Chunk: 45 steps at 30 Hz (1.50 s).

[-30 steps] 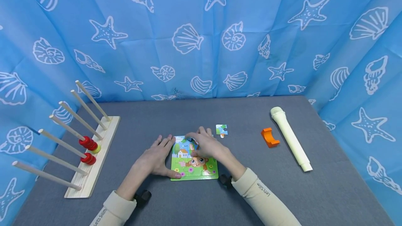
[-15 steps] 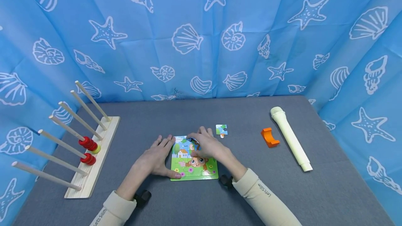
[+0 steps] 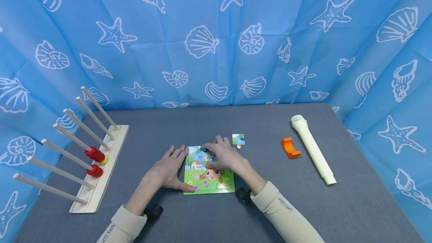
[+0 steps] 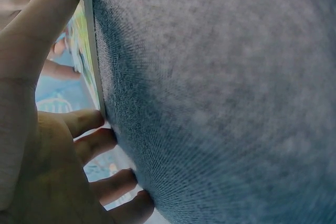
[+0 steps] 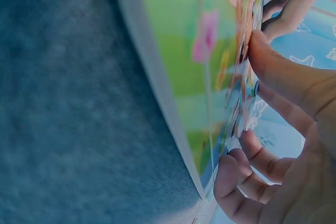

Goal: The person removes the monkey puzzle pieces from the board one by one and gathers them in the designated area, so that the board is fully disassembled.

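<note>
On gray table [image 3: 263,213] we've got monkey puzzle [image 3: 209,176], ctr. L hand [image 3: 165,170] open wide, touching its L edge; R hand [image 3: 225,156] half-curled over it, can't tell if pinching anything. Loose pc [image 3: 237,138] near R hand.

Right hand [image 3: 225,156] hides puzzle's [image 3: 204,178] upper right; can't tell if fingers [image 5: 286,108] pinch anything. Bottom-edge print [image 3: 227,191] illegible. Left sleeve [image 3: 123,226], right sleeve [image 3: 285,211] cut off at head view's bottom.
</note>
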{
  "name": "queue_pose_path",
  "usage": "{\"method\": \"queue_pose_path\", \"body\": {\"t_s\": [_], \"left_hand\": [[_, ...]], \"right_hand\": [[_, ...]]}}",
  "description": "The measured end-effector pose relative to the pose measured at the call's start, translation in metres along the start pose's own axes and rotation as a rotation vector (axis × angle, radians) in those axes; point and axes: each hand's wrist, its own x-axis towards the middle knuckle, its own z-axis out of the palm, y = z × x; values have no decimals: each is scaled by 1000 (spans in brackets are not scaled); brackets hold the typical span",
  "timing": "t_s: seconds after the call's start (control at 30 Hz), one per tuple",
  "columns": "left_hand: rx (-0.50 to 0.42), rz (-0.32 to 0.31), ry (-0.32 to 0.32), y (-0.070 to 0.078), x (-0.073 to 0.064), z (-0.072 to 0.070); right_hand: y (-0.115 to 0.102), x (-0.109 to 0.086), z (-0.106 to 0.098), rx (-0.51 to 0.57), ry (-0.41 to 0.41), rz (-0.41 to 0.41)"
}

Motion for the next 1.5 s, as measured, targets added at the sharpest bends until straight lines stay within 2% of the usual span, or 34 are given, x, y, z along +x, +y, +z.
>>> {"method": "queue_pose_path", "body": {"t_s": [0.87,1.2,1.5], "left_hand": [[-4,-4,9,3,-1,-1],[4,2,6,3,1,-1],[1,1,-5,2,0,0]], "right_hand": [[1,-2,-1,-31,85,-79],[3,-3,-1,-25,68,-62],[11,-8,-4,16,74,-87]]}}
